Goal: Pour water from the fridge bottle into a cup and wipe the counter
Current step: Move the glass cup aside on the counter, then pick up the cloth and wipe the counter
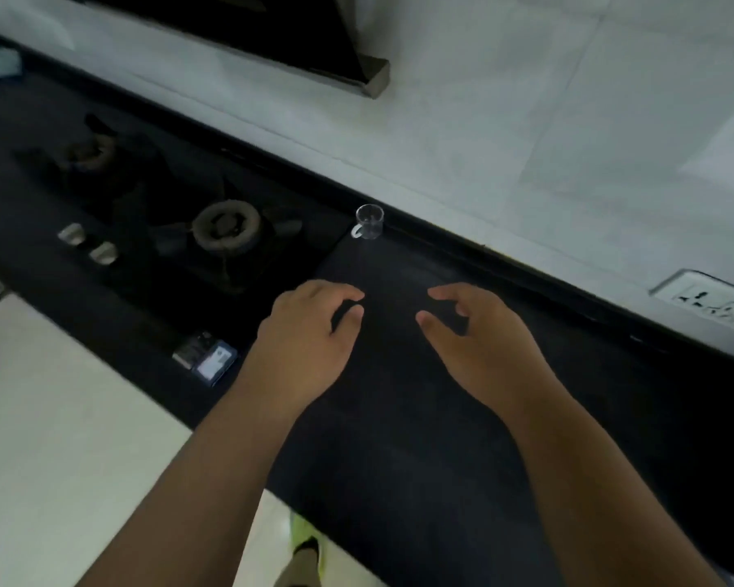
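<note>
One glass cup, two burners, two knobs, two hands.

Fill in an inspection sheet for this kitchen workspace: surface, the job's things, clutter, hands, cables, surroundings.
Surface: dark counter, no spill visible.
Job's things: clear glass cup upright by the back edge, looks empty; bottle and cloth: nothing seen.
Clutter: small blue box near the front edge.
Hands: left hand and right hand over the counter, fingers loosely curled, holding nothing.
Cables: nothing seen.
Surroundings: gas stove, wall socket, tiled wall.
</note>
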Motion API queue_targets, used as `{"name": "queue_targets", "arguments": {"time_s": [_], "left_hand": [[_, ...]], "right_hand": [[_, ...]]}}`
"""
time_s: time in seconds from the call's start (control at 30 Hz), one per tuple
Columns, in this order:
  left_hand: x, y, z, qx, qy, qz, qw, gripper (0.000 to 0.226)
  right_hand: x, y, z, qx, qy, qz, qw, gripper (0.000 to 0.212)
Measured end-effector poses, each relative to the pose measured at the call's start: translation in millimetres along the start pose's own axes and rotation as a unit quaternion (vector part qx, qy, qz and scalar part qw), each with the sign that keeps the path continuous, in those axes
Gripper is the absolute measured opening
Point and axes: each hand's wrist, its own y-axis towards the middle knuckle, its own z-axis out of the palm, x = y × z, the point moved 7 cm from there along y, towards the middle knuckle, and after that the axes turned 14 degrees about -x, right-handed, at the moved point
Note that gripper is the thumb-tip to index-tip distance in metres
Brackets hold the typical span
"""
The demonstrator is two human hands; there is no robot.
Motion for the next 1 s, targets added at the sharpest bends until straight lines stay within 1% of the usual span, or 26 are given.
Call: {"name": "queue_targets", "arguments": {"time_s": [0.13,0.27,0.37,0.5,0.57,0.7,0.87,1.0], "left_hand": [[7,-70,-70,-0.05,0.033,-0.06,0.996,0.033],[14,-142,-151,-0.116,0.074,-0.095,0.986,0.035],[28,-190,-216,-0.168,0.113,-0.132,0.97,0.034],[68,-243,-291,-0.195,0.194,-0.19,0.942,0.041],[96,-265,-326,-0.207,0.222,-0.226,0.926,0.045],[156,-304,-393,-0.23,0.239,-0.267,0.905,0.047],[234,-336,-461,-0.229,0.232,-0.299,0.897,0.046],[287,-341,-504,-0.212,0.235,-0.315,0.895,0.046]], "right_hand": [[30,-60,-8,0.046,0.006,-0.06,0.997,0.044],[85,-111,0,0.108,0.0,-0.161,0.981,0.047],[143,-143,5,0.124,-0.02,-0.248,0.961,0.049],[232,-187,22,0.132,-0.034,-0.358,0.924,0.051],[273,-209,38,0.139,-0.043,-0.391,0.909,0.051],[346,-252,83,0.143,-0.04,-0.421,0.895,0.049],[417,-293,156,0.135,-0.039,-0.431,0.891,0.046],[458,-311,208,0.15,-0.055,-0.413,0.896,0.046]]}}
